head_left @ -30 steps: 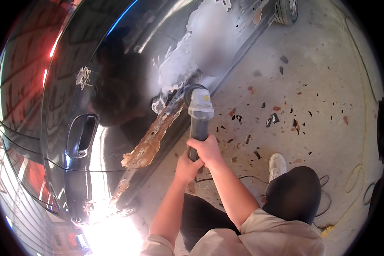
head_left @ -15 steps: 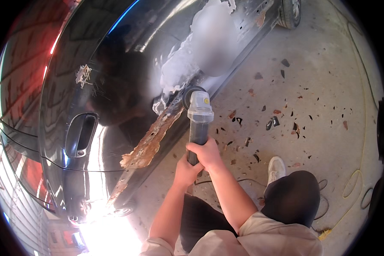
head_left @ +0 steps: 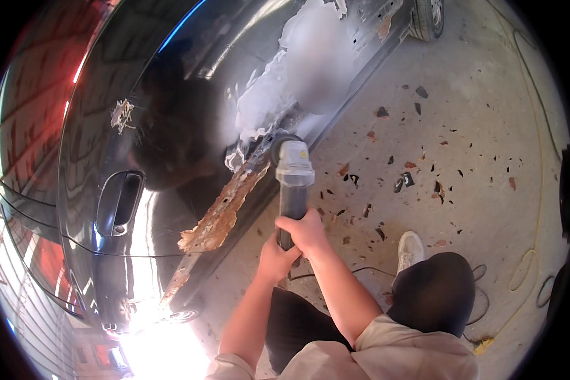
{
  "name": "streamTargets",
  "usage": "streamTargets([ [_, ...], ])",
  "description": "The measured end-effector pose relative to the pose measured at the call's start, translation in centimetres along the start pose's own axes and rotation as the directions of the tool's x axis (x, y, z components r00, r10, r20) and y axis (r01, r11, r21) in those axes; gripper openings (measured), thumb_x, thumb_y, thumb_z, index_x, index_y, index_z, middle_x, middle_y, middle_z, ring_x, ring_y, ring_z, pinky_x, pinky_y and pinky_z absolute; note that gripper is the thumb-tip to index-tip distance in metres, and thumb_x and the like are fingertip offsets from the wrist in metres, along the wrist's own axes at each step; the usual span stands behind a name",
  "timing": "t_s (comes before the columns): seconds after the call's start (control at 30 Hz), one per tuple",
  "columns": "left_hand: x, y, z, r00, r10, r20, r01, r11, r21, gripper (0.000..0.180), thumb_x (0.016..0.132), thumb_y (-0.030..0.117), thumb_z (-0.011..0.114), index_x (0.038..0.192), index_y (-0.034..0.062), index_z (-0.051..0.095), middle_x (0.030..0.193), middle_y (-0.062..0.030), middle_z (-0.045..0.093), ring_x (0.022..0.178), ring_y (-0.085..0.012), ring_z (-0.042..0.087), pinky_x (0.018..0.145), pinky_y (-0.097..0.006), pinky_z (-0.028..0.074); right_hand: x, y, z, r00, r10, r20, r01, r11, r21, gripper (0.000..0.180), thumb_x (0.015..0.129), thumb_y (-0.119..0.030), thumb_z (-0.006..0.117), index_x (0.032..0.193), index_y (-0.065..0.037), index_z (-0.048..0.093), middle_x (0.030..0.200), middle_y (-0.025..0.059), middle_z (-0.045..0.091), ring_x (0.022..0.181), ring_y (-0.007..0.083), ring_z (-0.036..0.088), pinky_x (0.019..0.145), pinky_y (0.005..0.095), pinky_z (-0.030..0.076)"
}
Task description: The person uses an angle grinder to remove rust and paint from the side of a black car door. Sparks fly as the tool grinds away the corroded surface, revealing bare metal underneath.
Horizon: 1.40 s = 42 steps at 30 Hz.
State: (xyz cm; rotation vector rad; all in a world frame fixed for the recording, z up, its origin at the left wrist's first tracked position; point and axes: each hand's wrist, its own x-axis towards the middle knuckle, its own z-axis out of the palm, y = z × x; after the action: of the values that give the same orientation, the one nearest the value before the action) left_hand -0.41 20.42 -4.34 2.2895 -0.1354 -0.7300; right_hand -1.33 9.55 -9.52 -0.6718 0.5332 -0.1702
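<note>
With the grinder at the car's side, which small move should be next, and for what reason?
Probably ease the grinder slightly along the brown, ragged strip, toward the picture's lower left. The disc is near the strip's upper end, most of the brown surface lies lower left of it, and the left hand and right hand grip the body.

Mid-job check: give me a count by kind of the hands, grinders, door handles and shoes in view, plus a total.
Left hand and right hand: 2
Grinder: 1
Door handle: 1
Pale shoe: 1
Total: 5
</note>
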Motion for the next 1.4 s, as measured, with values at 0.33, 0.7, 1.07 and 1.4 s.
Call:
streamTargets([
  [0.33, -0.7, -2.4, -0.8, 0.993, 0.087, -0.083, -0.088, 0.996, -0.009, 0.055, 0.076, 0.034, 0.081, 0.112, -0.0018, 0.062, 0.086, -0.0088, 0.071, 0.076, -0.0155, 0.067, 0.068, -0.033, 0.053, -1.0, 0.7, 1.3, 0.999, 0.000, 0.044, 0.001, 0.999, -0.032, 0.025, 0.073, -0.009, 0.076, 0.092, 0.002, 0.064, 0.083, 0.0061, 0.064, 0.071, 0.0158, 0.061, 0.064, 0.0351, 0.050],
  [0.7, -0.4, -1.0, -1.0, 0.999, 0.039, -0.032, -0.038, 0.998, 0.043, 0.056, 0.078, 0.033, 0.079, 0.115, -0.0036, 0.060, 0.086, -0.0062, 0.070, 0.073, -0.0126, 0.066, 0.063, -0.030, 0.052, -0.4, 1.2, 0.9, 0.999, 0.034, 0.040, -0.035, 0.999, 0.030, 0.024, 0.076, -0.007, 0.074, 0.095, 0.001, 0.063, 0.083, 0.0066, 0.064, 0.070, 0.0164, 0.062, 0.062, 0.0341, 0.050],
  [1.07, -2.1, -0.9, -0.1, 0.999, -0.013, -0.047, 0.010, 0.997, -0.070, 0.044, 0.079, 0.028, 0.081, 0.105, -0.0008, 0.061, 0.078, -0.0042, 0.068, 0.063, -0.0119, 0.063, 0.058, -0.029, 0.050, -1.1, 1.6, 0.4, 0.997, 0.056, 0.047, -0.056, 0.998, 0.013, 0.027, 0.073, -0.010, 0.076, 0.094, 0.003, 0.064, 0.083, 0.0056, 0.063, 0.073, 0.0151, 0.059, 0.066, 0.0351, 0.049],
  [1.4, -3.2, -2.0, -0.9, 0.982, 0.102, -0.160, -0.096, 0.994, 0.047, 0.049, 0.077, 0.030, 0.082, 0.109, -0.0014, 0.062, 0.083, -0.0064, 0.069, 0.067, -0.0112, 0.063, 0.061, -0.030, 0.051, -2.4, 1.3, 1.8, 0.995, 0.011, 0.097, -0.007, 0.999, -0.044, 0.028, 0.074, -0.007, 0.075, 0.097, 0.002, 0.062, 0.085, 0.0057, 0.063, 0.071, 0.0157, 0.061, 0.064, 0.0348, 0.050],
])
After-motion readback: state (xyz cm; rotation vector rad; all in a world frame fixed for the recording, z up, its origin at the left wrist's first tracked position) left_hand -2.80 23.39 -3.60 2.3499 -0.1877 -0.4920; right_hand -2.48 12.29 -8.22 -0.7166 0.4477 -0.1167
